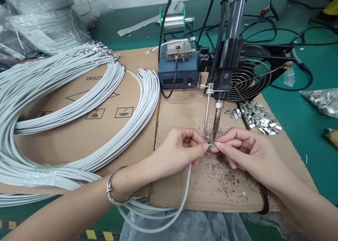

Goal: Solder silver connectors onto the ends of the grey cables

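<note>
My left hand (179,147) is closed on the end of a white cable (188,184), which loops down below it over my lap. Facing it, my right hand (243,147) pinches a small metal connector (212,144) between thumb and forefinger. The cable end and the connector meet between my fingertips; the exact joint is too small to make out. Directly above, the tip of an upright soldering iron (217,121) comes down to the connector. A thin bent metal tube (207,114) ends beside the tip.
Bundles of white cable (142,103) lie on cardboard at the left. Behind the iron stand a blue soldering station (178,70), a solder spool (173,21) and a black fan (248,79). Small metal connectors (261,119) are piled at the right. Black leads cross the green table (295,128).
</note>
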